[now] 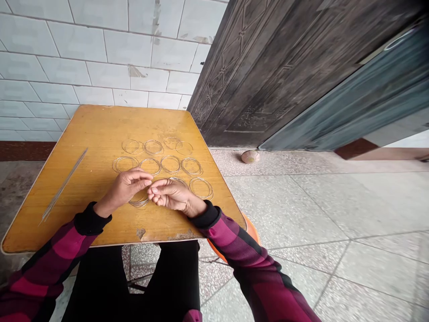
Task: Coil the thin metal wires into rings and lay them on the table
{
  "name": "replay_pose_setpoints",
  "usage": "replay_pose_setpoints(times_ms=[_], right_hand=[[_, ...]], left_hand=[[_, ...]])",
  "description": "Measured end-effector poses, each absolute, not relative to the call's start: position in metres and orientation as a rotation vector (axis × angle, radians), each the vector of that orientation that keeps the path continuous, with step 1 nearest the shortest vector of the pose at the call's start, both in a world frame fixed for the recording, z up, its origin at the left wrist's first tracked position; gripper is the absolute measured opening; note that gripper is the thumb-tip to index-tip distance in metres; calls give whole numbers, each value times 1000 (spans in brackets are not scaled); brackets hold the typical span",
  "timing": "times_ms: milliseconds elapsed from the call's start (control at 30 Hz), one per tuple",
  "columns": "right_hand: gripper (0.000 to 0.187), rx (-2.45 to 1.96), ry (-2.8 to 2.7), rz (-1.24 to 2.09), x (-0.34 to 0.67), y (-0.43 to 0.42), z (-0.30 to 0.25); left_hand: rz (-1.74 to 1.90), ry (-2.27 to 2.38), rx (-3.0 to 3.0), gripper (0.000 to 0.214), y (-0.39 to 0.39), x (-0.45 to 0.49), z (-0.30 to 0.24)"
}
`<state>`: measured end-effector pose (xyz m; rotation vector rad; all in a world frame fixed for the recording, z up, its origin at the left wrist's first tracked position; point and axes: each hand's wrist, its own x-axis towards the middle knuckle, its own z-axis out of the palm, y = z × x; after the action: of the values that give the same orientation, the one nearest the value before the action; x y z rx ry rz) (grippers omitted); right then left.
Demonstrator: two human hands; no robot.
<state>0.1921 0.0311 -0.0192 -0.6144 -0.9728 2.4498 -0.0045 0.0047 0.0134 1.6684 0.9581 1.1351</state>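
Observation:
My left hand (125, 188) and my right hand (170, 194) meet over the near middle of a yellow wooden table (100, 129), fingers curled and pinched on a coil of thin wire (139, 201) that lies between them. Several finished wire rings (170, 164) are laid in rows just beyond the hands, one ring (201, 188) right beside my right hand. A bundle of straight thin wires (63, 185) lies diagonally on the table's left side. Both sleeves are magenta and black plaid.
The table's near edge (167, 236) is chipped. A white tiled wall rises behind it, and a dark carved door (284, 76) stands to the right. A small round stone-like object (250, 156) lies on the speckled floor. An orange seat edge (251, 230) shows under my right arm.

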Motion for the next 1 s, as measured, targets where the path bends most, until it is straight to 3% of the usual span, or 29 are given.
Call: replay_pose_setpoints(times_ms=[33, 167, 233, 433, 867, 1000], right_hand=[[20, -623, -942, 2415, 192, 32, -20], [20, -621, -845, 2350, 194, 34, -19], [18, -615, -823, 2360, 194, 35, -17], [6, -604, -809, 2376, 194, 35, -15], [16, -652, -860, 2357, 197, 39, -16], [11, -640, -855, 2366, 196, 40, -17]], left_hand=[[1154, 973, 1689, 28, 4, -5, 15], [1073, 925, 1917, 83, 1, -6, 20], [1009, 911, 1964, 91, 1, -7, 18], [950, 867, 1929, 94, 4, -11, 7], [924, 937, 2067, 70, 3, -10, 8], [926, 903, 2111, 69, 3, -11, 6]])
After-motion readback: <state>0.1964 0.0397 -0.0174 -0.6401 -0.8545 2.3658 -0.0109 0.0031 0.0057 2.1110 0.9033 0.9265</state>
